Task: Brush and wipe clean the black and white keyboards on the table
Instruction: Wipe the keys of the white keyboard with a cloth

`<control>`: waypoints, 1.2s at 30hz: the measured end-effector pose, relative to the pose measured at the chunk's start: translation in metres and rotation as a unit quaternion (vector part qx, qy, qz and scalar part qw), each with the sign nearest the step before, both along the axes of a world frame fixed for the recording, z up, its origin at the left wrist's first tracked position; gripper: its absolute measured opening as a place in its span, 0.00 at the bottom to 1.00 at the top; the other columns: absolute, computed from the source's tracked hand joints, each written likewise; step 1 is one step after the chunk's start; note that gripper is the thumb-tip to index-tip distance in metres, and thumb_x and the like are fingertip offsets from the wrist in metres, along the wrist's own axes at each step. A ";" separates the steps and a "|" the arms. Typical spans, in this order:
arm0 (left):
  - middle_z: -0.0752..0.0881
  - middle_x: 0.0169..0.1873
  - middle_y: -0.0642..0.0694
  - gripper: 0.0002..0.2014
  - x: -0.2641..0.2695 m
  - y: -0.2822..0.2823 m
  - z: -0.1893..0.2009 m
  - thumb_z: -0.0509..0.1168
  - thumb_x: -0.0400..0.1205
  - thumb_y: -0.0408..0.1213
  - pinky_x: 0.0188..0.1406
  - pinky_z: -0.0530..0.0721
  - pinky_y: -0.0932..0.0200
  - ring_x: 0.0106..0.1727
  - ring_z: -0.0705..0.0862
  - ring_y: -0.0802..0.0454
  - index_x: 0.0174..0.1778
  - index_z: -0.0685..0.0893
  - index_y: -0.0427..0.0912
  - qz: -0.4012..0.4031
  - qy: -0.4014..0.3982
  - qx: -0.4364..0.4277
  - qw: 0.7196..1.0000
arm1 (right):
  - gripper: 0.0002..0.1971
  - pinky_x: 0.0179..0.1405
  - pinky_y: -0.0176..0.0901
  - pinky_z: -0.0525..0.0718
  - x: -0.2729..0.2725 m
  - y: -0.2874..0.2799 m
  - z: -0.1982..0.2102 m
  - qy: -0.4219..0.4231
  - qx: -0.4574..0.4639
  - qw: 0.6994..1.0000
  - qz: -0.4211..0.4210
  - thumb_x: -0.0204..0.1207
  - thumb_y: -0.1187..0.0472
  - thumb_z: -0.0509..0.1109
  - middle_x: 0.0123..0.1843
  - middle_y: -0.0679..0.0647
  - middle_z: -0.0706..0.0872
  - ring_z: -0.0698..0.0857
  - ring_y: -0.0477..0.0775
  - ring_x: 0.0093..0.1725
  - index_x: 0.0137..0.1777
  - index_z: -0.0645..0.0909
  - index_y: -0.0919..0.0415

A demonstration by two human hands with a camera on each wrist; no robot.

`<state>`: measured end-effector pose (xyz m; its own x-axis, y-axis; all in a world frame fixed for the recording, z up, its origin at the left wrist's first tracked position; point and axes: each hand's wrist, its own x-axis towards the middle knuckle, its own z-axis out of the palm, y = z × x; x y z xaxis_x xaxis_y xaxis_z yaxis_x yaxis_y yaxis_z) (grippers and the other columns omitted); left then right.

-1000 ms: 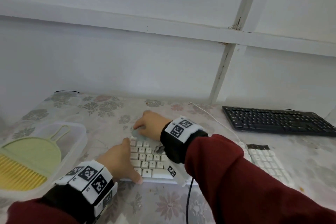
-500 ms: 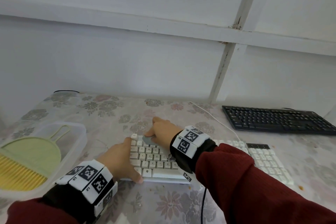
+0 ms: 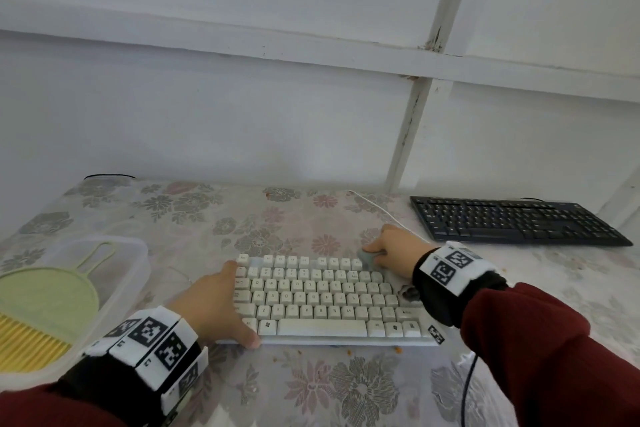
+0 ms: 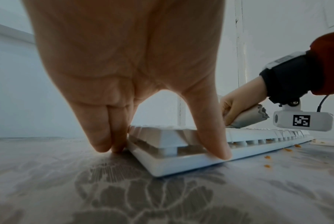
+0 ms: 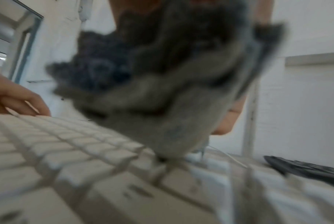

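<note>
The white keyboard lies in the middle of the flowered table. My left hand braces its left end: straight fingers lean against the side and the thumb presses the front edge. My right hand grips a bunched grey cloth and presses it on the right part of the top key row. Seen from the left wrist, the cloth touches the keys. It fills the blurred right wrist view. The black keyboard sits untouched at the back right.
A clear plastic tub at the left edge holds a green dustpan and a yellow-bristled brush. Orange crumbs lie on the table by the white keyboard's front edge. Its white cable runs toward the wall.
My right hand has slid the cloth along the top key row from the left end to the right part. The left hand keeps its place on the left end.
</note>
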<state>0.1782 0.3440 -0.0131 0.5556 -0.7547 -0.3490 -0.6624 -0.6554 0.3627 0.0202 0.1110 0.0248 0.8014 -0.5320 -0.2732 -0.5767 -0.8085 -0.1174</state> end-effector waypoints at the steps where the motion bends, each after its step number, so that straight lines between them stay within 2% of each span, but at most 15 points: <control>1: 0.78 0.60 0.53 0.55 0.000 0.000 0.000 0.80 0.58 0.55 0.58 0.79 0.61 0.56 0.77 0.55 0.75 0.55 0.46 0.000 0.000 0.001 1.000 | 0.17 0.54 0.36 0.71 -0.007 -0.006 0.002 0.013 -0.003 1.000 -0.005 0.84 0.56 0.60 0.47 0.49 0.73 0.76 0.51 0.44 0.67 0.82 0.61; 3: 0.78 0.60 0.53 0.56 0.001 0.000 -0.001 0.80 0.57 0.55 0.59 0.79 0.61 0.57 0.78 0.55 0.75 0.55 0.46 0.001 0.004 0.002 1.000 | 0.17 0.60 0.37 0.71 -0.016 -0.013 0.003 0.028 -0.005 1.000 -0.010 0.83 0.58 0.61 0.58 0.53 0.73 0.78 0.54 0.51 0.70 0.80 0.57; 5: 0.78 0.60 0.53 0.56 0.001 0.000 0.000 0.80 0.57 0.55 0.59 0.79 0.61 0.58 0.78 0.55 0.75 0.56 0.46 0.002 0.006 0.001 1.000 | 0.17 0.59 0.39 0.72 -0.014 -0.017 0.001 0.034 -0.011 0.999 -0.020 0.83 0.59 0.61 0.56 0.54 0.70 0.77 0.54 0.52 0.69 0.81 0.58; 8: 0.78 0.60 0.53 0.56 0.000 0.001 0.001 0.80 0.58 0.55 0.59 0.79 0.61 0.57 0.77 0.55 0.76 0.55 0.46 0.002 0.007 0.002 1.000 | 0.17 0.65 0.45 0.77 -0.010 -0.027 0.001 0.044 -0.047 0.995 -0.076 0.83 0.59 0.61 0.54 0.55 0.75 0.80 0.62 0.61 0.68 0.80 0.63; 12: 0.77 0.61 0.52 0.58 0.000 0.001 0.000 0.80 0.58 0.55 0.59 0.78 0.61 0.55 0.77 0.55 0.77 0.52 0.46 0.004 0.015 -0.001 1.000 | 0.18 0.61 0.41 0.74 -0.030 -0.043 0.021 0.004 -0.046 0.994 -0.094 0.83 0.57 0.62 0.51 0.58 0.77 0.80 0.57 0.53 0.63 0.83 0.67; 14: 0.77 0.62 0.52 0.59 -0.001 0.001 0.001 0.80 0.58 0.54 0.59 0.78 0.62 0.55 0.76 0.55 0.78 0.50 0.46 0.005 0.019 -0.002 1.000 | 0.16 0.60 0.34 0.71 -0.042 -0.044 0.025 -0.016 -0.027 0.996 -0.089 0.82 0.59 0.64 0.58 0.57 0.83 0.80 0.55 0.61 0.66 0.83 0.62; 15: 0.77 0.62 0.52 0.59 -0.002 0.001 0.001 0.80 0.58 0.54 0.59 0.77 0.62 0.55 0.75 0.55 0.78 0.50 0.46 0.004 0.017 -0.002 1.000 | 0.16 0.57 0.30 0.72 -0.047 -0.042 0.024 -0.020 -0.022 0.996 -0.079 0.81 0.59 0.64 0.60 0.54 0.84 0.80 0.53 0.62 0.67 0.82 0.58; 17: 0.77 0.62 0.52 0.59 -0.003 0.001 0.002 0.80 0.59 0.54 0.59 0.77 0.63 0.55 0.75 0.56 0.78 0.50 0.46 0.002 0.012 -0.002 1.000 | 0.16 0.44 0.20 0.70 -0.053 -0.038 0.014 -0.008 -0.018 0.998 -0.060 0.82 0.58 0.64 0.53 0.48 0.78 0.78 0.49 0.53 0.69 0.81 0.54; 18: 0.77 0.62 0.52 0.58 -0.003 0.001 0.003 0.80 0.59 0.54 0.59 0.77 0.63 0.55 0.75 0.56 0.78 0.51 0.47 0.002 0.011 -0.003 1.000 | 0.16 0.41 0.23 0.69 -0.056 -0.037 0.008 -0.002 -0.027 0.998 -0.055 0.83 0.57 0.63 0.51 0.49 0.72 0.75 0.49 0.50 0.69 0.80 0.52; 20: 0.77 0.60 0.53 0.57 -0.003 0.002 0.004 0.80 0.59 0.54 0.57 0.77 0.63 0.54 0.75 0.56 0.78 0.52 0.47 0.002 0.011 -0.005 1.000 | 0.16 0.46 0.31 0.68 -0.059 -0.038 0.001 0.008 -0.051 0.997 -0.062 0.84 0.55 0.61 0.52 0.52 0.66 0.73 0.51 0.48 0.69 0.81 0.51; 24: 0.76 0.56 0.54 0.57 -0.004 0.001 0.006 0.80 0.59 0.54 0.57 0.78 0.64 0.54 0.76 0.56 0.77 0.51 0.48 0.004 0.011 -0.003 1.000 | 0.17 0.49 0.37 0.70 -0.062 -0.042 0.002 0.034 -0.061 0.994 -0.086 0.84 0.52 0.59 0.53 0.55 0.66 0.73 0.53 0.48 0.68 0.82 0.53; 27: 0.75 0.53 0.54 0.57 -0.004 0.001 0.007 0.80 0.59 0.54 0.56 0.78 0.64 0.54 0.77 0.56 0.77 0.51 0.48 0.003 0.014 -0.003 1.000 | 0.17 0.58 0.40 0.73 -0.065 -0.054 0.000 0.065 -0.078 0.991 -0.087 0.84 0.59 0.59 0.56 0.57 0.68 0.74 0.54 0.51 0.69 0.80 0.54; 31: 0.77 0.56 0.54 0.58 -0.004 0.001 0.006 0.80 0.59 0.55 0.56 0.79 0.64 0.54 0.77 0.56 0.78 0.51 0.48 0.003 0.016 -0.003 1.000 | 0.17 0.61 0.40 0.72 -0.081 -0.074 0.001 0.059 -0.077 0.987 -0.129 0.84 0.61 0.60 0.52 0.52 0.65 0.76 0.56 0.53 0.71 0.79 0.56; 34: 0.78 0.58 0.53 0.57 -0.003 0.001 0.005 0.80 0.59 0.55 0.56 0.79 0.64 0.55 0.78 0.56 0.77 0.51 0.48 0.002 0.017 0.002 1.000 | 0.16 0.50 0.34 0.66 -0.085 -0.069 0.011 -0.024 -0.052 0.992 -0.116 0.84 0.57 0.62 0.44 0.45 0.68 0.75 0.53 0.52 0.69 0.80 0.53; 36: 0.78 0.57 0.54 0.58 -0.003 0.001 0.005 0.79 0.58 0.55 0.55 0.80 0.65 0.55 0.78 0.56 0.77 0.51 0.48 0.002 0.017 0.004 1.000 | 0.16 0.47 0.33 0.63 -0.080 -0.055 0.011 -0.054 -0.040 0.994 -0.087 0.82 0.52 0.63 0.46 0.48 0.69 0.75 0.52 0.51 0.67 0.82 0.51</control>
